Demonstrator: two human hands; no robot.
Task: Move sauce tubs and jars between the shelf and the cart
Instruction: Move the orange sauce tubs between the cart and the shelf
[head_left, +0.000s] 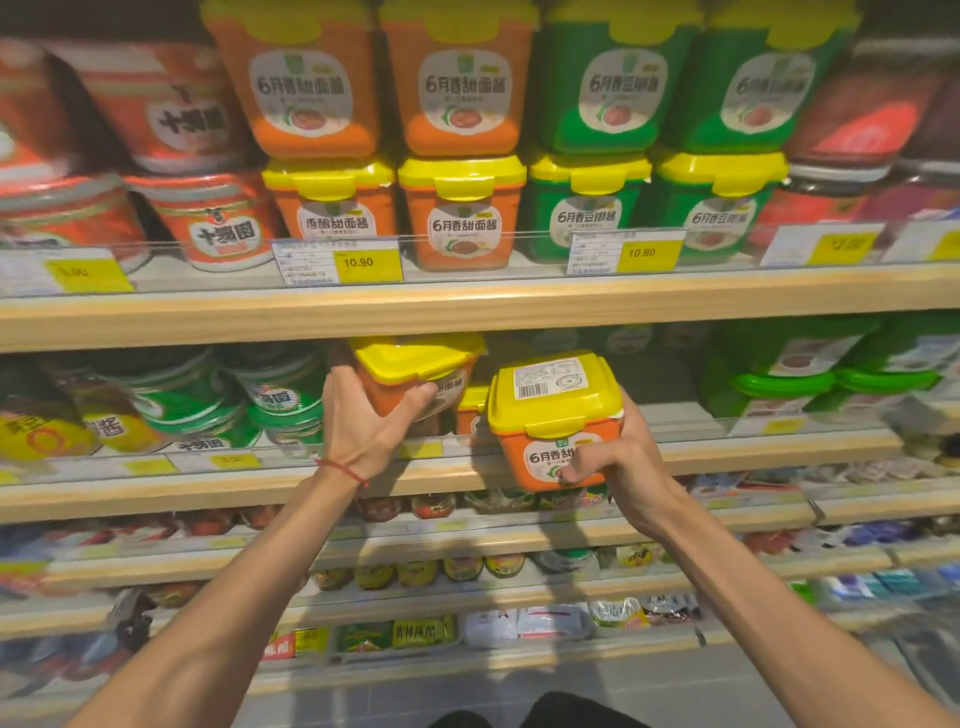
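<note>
Closest to us, our right hand (618, 462) has a firm grip on an orange sauce tub (553, 421) with a yellow lid, holding it out in front of the wooden edge of the second shelf (779, 449), so it's off the shelf at this point. A bit further in, our left hand (363, 421), the one with the red string bracelet (343, 470), is wrapped around a second orange tub (415, 371), tilted and sitting right at the mouth of that same shelf; can't really tell if it's going in or coming out. Behind them one more small orange tub (470, 410) waits on the shelf. Up on the top shelf (467, 301) the orange and green tubs are stacked two high and look fully stocked. No cart in view, so we'd guess we're mid-job with both hands loaded.
</note>
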